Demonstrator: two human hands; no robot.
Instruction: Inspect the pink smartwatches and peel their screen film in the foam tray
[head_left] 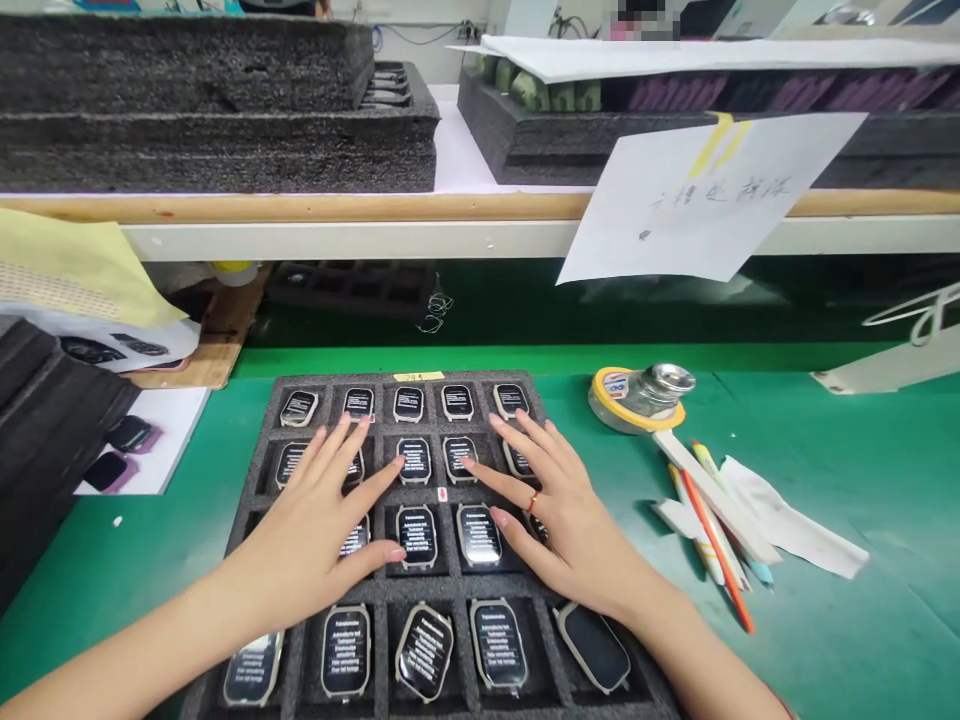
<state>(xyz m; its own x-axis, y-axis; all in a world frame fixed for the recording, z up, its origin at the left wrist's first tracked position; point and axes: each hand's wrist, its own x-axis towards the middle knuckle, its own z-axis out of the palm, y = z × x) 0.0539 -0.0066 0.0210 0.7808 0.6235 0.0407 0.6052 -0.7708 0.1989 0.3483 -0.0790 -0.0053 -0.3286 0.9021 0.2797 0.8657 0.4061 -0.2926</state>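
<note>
A dark foam tray (379, 590) lies on the bench, its compartments holding several smartwatches with lit screens of white text. My left hand (315, 525) is spread flat over the tray's left half, with the thumb tip at the edge of a smartwatch (418, 538) in the third row. Over the right half, my right hand (566, 520) is also spread, its thumb tip by another smartwatch (478, 535) and its index fingertip at a second-row watch (459, 458). Neither hand holds anything. At bottom right, one smartwatch (596, 645) sits tilted with a dark screen. My hands partly cover other watches.
Right of the tray are a yellow tape roll (637, 410), a metal-topped bottle (667, 385), pens (716, 540) and a white paper strip (795, 515). Black foam trays (217, 150) fill the shelf above, where a handwritten paper sheet (697, 200) hangs. More foam (52, 440) stands left.
</note>
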